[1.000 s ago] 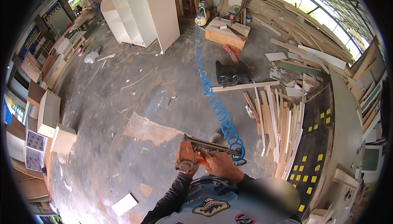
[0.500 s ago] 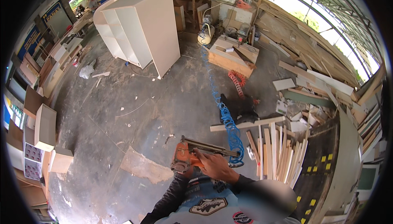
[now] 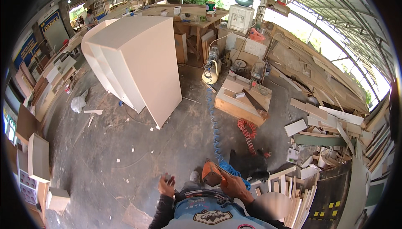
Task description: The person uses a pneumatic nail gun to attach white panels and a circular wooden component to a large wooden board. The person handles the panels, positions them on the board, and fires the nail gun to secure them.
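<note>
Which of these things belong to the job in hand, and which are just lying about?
In use:
orange nail gun, held in the right hand
blue coiled hose, running from beside the gun toward the cream tank

Lying about, untouched:
red coiled hose
white plastic bag
loose wood strips

I can't see every finger of the right hand (image 3: 237, 188) on the nail gun (image 3: 212, 174); a round patch (image 3: 274, 206) is blurred; the lower edge crops the shirt (image 3: 213, 204).
</note>
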A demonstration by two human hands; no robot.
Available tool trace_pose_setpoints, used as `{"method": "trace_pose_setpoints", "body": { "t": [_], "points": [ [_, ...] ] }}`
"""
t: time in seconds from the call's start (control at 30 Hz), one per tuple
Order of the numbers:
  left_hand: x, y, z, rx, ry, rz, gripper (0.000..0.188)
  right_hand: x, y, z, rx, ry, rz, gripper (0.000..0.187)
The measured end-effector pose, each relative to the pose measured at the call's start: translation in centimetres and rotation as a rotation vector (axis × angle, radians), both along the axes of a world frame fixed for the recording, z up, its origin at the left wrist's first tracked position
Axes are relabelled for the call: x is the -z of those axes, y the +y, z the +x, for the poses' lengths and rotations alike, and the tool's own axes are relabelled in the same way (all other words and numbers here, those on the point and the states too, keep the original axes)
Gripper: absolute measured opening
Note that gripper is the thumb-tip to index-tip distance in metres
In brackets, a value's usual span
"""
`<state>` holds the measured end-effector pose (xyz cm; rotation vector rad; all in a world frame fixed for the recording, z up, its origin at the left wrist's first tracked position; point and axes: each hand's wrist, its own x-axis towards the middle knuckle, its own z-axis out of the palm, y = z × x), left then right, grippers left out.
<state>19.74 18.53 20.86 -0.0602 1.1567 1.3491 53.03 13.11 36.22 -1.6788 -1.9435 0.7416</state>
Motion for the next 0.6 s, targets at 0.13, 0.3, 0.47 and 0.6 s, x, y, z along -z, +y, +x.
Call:
{"method": "trace_pose_setpoints", "body": {
  "t": [0.13, 0.3, 0.47, 0.6],
  "points": [
    [-6.1, 16.7, 2.2, 0.164, 0.122, 0.211, 0.032, -1.8, 8.9, 1.2, 0.138, 0.076, -0.026, 0.053],
    [-10.9, 35.1, 8.8, 0.254, 0.384, 0.434, 0.027, -0.1, 20.4, 3.9, 0.328, 0.11, -0.067, 0.052],
    [-11.9, 50.8, 16.0, 0.312, 0.458, 0.518, 0.028, 4.4, 33.4, 9.9, 0.448, 0.069, 0.001, 0.046],
    [-12.3, 61.7, 19.7, 0.295, 0.514, 0.501, 0.021, 6.1, 44.2, 15.3, 0.455, -0.067, -0.115, 0.046]
  ]
}}
